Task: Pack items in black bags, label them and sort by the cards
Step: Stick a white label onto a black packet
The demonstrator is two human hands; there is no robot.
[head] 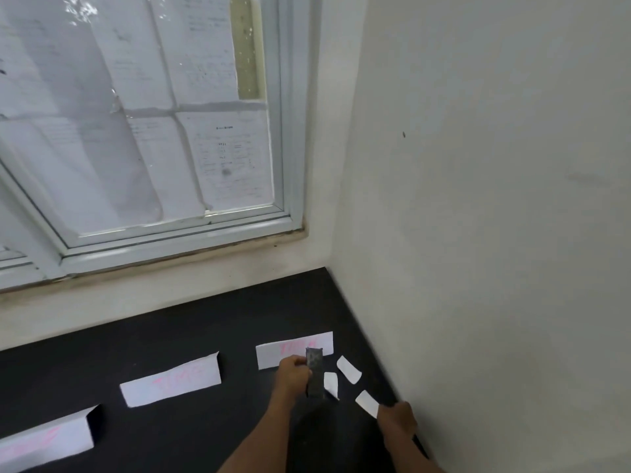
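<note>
My left hand [293, 376] holds a flat, dark grey speckled item [314, 370] upright, just in front of the rightmost card [273, 356]. Below it lies a black bag [327, 435], hard to tell apart from the black counter. My right hand [397, 423] is closed on the bag's right edge. Three white cards with pink writing lie in a row: the rightmost one, a middle card [170, 382] and a left card [44, 442]. Three small blank white labels [349, 369] [330, 384] [367, 402] lie between my hands.
The black counter [205, 329] ends at a white wall [478, 233] on the right. A window [153, 131] covered with paper sheets stands behind it, above a pale sill.
</note>
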